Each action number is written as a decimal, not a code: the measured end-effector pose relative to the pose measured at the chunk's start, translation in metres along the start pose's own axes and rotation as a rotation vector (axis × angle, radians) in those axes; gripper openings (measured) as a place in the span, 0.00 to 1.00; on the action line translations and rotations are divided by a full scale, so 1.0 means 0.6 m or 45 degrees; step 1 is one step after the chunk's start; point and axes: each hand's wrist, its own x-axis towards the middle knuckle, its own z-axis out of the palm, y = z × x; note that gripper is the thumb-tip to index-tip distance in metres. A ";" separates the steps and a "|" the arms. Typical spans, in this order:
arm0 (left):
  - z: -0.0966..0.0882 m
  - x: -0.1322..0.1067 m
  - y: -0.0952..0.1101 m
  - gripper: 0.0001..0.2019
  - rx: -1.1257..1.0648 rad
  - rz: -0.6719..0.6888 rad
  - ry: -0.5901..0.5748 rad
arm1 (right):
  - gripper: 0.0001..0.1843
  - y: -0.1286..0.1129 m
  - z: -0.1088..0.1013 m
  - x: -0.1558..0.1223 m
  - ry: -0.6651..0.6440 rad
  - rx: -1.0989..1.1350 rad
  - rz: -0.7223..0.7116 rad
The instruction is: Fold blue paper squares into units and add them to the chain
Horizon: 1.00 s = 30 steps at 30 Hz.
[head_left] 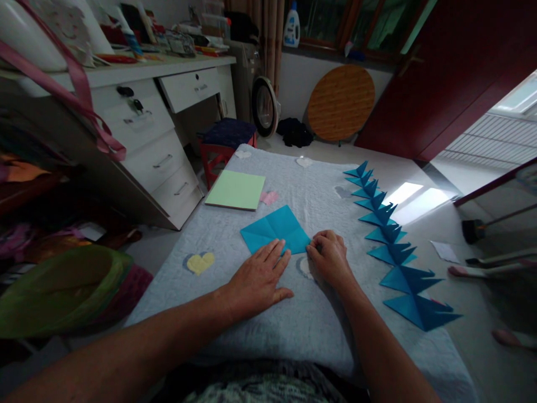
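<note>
— Where is the blue paper (274, 229) lying?
— Mid-surface (319, 319), creased. The left hand (258, 277) is lying open and flat on its near edge; the right hand (329, 257) is pinching its right corner. Folded pieces (390, 246) are lining the right side.

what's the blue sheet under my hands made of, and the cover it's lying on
The blue sheet looks like thin matte paper: it holds sharp, straight creases. The cover looks like soft pale fabric, probably quilted, judging by its stitched, puckered surface.
</note>
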 end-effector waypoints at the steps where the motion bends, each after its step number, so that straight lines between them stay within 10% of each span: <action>1: 0.001 -0.001 -0.001 0.41 -0.004 0.016 0.007 | 0.07 0.000 0.000 0.000 0.001 -0.002 -0.005; 30: -0.003 -0.003 -0.004 0.35 0.015 0.055 0.038 | 0.12 0.032 -0.017 -0.011 0.100 0.092 0.026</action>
